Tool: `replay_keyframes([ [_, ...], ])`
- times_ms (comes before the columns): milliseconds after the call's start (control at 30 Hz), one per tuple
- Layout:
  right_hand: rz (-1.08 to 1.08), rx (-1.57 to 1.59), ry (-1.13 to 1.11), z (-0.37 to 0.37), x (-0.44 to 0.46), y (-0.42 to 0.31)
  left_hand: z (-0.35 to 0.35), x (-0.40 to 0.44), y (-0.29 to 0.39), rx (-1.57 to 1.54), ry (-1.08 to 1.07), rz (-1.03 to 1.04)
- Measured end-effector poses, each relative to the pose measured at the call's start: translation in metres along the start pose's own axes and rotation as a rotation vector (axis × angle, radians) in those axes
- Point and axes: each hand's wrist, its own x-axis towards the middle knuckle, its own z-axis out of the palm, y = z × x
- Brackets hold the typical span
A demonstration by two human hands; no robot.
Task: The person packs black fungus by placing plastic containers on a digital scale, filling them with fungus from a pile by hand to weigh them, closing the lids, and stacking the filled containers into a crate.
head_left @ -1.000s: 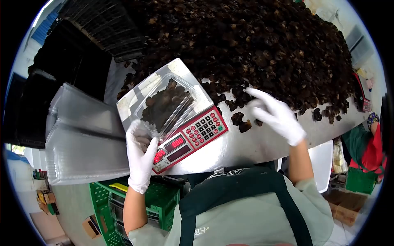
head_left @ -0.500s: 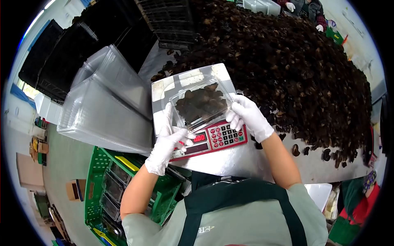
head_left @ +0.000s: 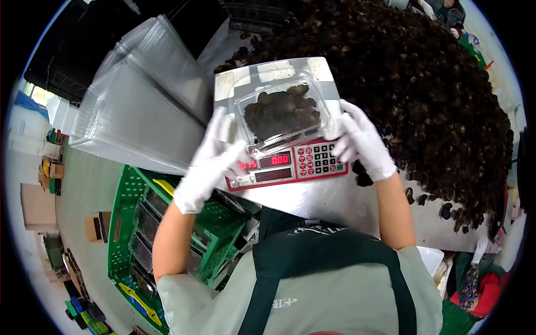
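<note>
A clear plastic clamshell box holding dark brown, wrinkled pieces that look like wood ear mushrooms lies on the platform of a red-and-white digital scale. Its lid is down. Red digits glow on the scale's display. My left hand, in a white glove, is at the box's left side with its fingers spread, over the display's left end. At the right edge of the box is my right hand, also gloved, fingers apart and loosely bent; its fingertips are at or very near the box's corner.
A large heap of dark mushrooms covers the metal table behind and right. Stacks of clear empty boxes stand left. Below them, a green crate holds filled boxes. Other people's arms show at top right and lower right.
The box has been set down on the scale, and both hands have loosened and drawn apart from it. My left fingers have spread. The camera view has shifted, too.
</note>
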Motion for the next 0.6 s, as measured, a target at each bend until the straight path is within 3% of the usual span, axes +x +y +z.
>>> replay_keyframes([
  [133, 0.041, -0.071, -0.029, -0.041, -0.031, 0.003, -0.046, -0.004, 0.013, 0.201, 0.197, 0.257],
  [233, 0.095, -0.017, -0.054, -0.041, -0.05, 0.025, -0.027, 0.0, 0.051, 0.197, 0.116, 0.371],
  [367, 0.219, -0.04, -0.254, -0.013, -0.056, 0.022, -0.008, 0.056, 0.056, 0.32, -0.058, 0.46],
  [500, 0.191, -0.09, -0.286, 0.003, -0.05, 0.019, 0.009, 0.114, 0.056, 0.883, 0.005, 0.555],
  [567, 0.159, -0.145, -0.291, 0.013, -0.045, 0.013, 0.014, 0.113, 0.066, 1.241, -0.141, 0.39],
  [600, 0.147, -0.123, -0.264, 0.016, -0.043, 0.017, 0.011, 0.119, 0.041, 1.236, -0.179, 0.575],
])
